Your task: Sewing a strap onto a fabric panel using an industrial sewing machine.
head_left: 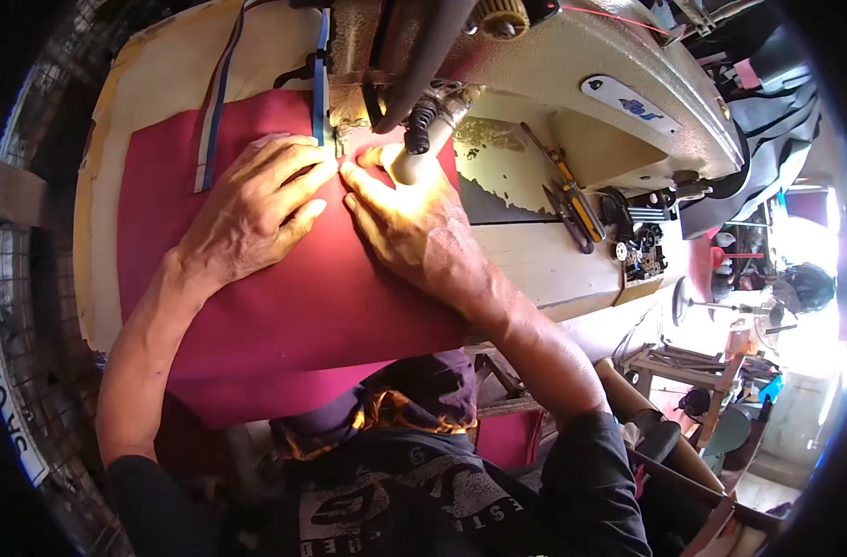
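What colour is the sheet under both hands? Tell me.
The sheet is dark red, best seen in the head view.

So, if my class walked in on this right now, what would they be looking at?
A person is working bare-handed at a sewing machine. The left hand and the right hand both rest on a large red sheet, with their fingertips close together in the bright light near the needle area. A striped strap lies on the sheet beside the left hand. To the right, a tool with a yellow-and-black handle lies unused.
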Action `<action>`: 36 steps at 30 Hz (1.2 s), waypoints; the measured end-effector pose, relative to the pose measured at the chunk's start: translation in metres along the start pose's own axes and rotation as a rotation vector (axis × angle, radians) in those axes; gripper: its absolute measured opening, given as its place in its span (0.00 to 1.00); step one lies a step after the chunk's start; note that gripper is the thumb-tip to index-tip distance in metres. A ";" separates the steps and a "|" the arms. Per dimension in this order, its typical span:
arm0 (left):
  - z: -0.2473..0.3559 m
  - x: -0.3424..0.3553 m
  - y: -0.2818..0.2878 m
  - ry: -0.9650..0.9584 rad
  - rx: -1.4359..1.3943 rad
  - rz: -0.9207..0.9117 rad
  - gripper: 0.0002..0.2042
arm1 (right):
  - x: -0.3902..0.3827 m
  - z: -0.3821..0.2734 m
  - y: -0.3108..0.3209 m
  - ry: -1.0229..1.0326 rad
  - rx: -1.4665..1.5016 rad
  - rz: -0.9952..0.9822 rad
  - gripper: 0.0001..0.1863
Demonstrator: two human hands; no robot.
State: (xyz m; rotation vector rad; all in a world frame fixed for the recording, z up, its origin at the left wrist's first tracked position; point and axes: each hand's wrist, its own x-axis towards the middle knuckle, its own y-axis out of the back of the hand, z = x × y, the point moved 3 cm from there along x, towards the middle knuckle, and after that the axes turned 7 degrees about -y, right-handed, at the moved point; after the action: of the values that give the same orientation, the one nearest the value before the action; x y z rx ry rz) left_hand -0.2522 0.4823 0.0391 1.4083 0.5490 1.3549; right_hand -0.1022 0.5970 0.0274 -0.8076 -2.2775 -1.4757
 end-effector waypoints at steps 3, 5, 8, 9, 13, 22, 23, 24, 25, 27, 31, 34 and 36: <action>0.002 0.000 0.002 0.010 0.018 -0.014 0.21 | -0.003 -0.005 0.025 -0.034 -0.005 -0.082 0.18; 0.001 0.000 0.002 0.022 -0.001 -0.022 0.22 | -0.019 -0.006 0.063 -0.201 0.025 -0.190 0.17; -0.003 0.002 0.000 0.029 -0.032 -0.019 0.23 | -0.039 0.017 0.170 -0.299 0.014 -0.018 0.10; -0.005 0.002 0.000 0.021 -0.015 -0.014 0.23 | -0.046 0.029 0.208 -0.389 0.063 0.188 0.13; -0.015 0.007 0.000 -0.011 0.016 0.006 0.21 | 0.002 0.113 0.346 -0.359 -0.613 0.304 0.19; -0.014 0.005 -0.003 0.019 0.006 -0.019 0.21 | 0.039 0.341 0.418 -0.744 -0.424 -0.062 0.25; -0.014 0.005 -0.003 0.021 -0.005 -0.006 0.21 | 0.035 0.342 0.420 -0.777 -0.499 -0.051 0.26; -0.014 0.006 -0.002 0.023 -0.013 0.013 0.20 | 0.032 0.338 0.419 -0.707 -0.462 -0.036 0.27; -0.015 0.006 -0.002 0.021 -0.012 0.010 0.20 | 0.032 0.334 0.416 -0.669 -0.444 -0.027 0.28; -0.017 0.008 -0.001 0.029 -0.010 0.047 0.17 | 0.030 0.331 0.408 -0.780 -0.351 0.017 0.28; -0.019 0.007 -0.002 0.035 0.000 0.020 0.18 | 0.034 0.336 0.408 -0.754 -0.393 -0.037 0.28; -0.019 0.004 -0.002 0.049 0.069 0.066 0.19 | 0.025 0.343 0.440 -0.993 -0.232 0.024 0.24; -0.022 0.004 -0.004 0.052 0.039 0.013 0.19 | 0.011 0.327 0.442 -0.400 -0.879 -0.463 0.21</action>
State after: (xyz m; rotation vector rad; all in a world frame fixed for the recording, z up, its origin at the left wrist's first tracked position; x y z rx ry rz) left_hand -0.2699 0.4945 0.0330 1.4130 0.6040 1.4016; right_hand 0.1718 1.0333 0.2186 -0.8659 -2.1080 -2.8476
